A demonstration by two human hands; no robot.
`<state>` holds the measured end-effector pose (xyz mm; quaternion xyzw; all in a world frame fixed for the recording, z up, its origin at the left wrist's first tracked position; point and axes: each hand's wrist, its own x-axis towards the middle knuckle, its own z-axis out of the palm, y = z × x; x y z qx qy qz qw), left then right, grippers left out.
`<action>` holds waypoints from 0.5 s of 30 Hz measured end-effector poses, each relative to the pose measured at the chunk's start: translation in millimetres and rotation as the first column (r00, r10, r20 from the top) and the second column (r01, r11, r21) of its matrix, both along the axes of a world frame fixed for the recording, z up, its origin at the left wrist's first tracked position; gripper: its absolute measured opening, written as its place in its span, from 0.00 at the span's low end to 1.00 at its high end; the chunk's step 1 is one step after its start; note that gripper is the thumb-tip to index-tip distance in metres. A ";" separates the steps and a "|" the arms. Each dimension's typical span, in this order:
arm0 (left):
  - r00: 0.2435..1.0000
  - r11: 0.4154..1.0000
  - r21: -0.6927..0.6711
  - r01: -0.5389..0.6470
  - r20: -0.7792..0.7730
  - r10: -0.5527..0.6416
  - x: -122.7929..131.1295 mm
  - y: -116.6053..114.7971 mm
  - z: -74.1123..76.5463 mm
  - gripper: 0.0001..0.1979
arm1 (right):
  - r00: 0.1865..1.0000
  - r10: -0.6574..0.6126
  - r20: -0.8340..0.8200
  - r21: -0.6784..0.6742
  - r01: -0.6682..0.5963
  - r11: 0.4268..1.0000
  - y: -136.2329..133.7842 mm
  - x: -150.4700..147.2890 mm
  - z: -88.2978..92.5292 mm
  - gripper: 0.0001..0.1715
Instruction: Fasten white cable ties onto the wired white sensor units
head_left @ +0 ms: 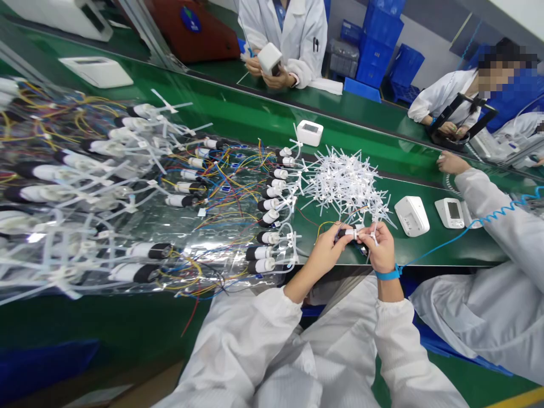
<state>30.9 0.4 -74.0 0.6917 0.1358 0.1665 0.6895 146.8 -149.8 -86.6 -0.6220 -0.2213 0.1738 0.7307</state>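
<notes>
Thumb and fingertips of the left hand (326,249) are pinched together around a small black-and-white motor (350,233), with no gap left between fingers and motor. The right hand (382,249), just beside it, has its fingers drawn together at the motor's white end, near a piece of white tubing (374,233); exactly what those fingertips grip is too small to tell. The motor is thus between the two hands, above the near edge of the green table (467,243). A blue wristband (388,274) circles the right wrist, and a blue cord (505,211) runs from it off to the right. Just beyond the grip lies a tangled heap of white tubes (344,181), and behind that stands a small white box with a screen (309,133). To the right of the grip are another white box (412,216) and a white monitor (450,213), near a co-worker's sleeve (488,198). To the left, a row of similar motors (268,218) with tubes and coloured wires (244,170) rests on clear plastic (170,226). Well beyond, across the table, another co-worker holds a white device (270,58).
</notes>
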 end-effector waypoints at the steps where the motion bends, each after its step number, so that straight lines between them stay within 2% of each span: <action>1: 1.000 1.000 0.002 0.002 -0.001 -0.002 -0.1 0.1 0.2 0.14 | 1.000 -0.001 0.001 -0.003 0.001 1.000 0.0 0.0 0.3 0.23; 15: 0.999 0.998 0.050 -0.034 0.026 0.033 -0.6 -2.5 -3.4 0.10 | 1.000 -0.019 0.014 -0.063 0.020 0.998 -2.8 -1.1 0.8 0.25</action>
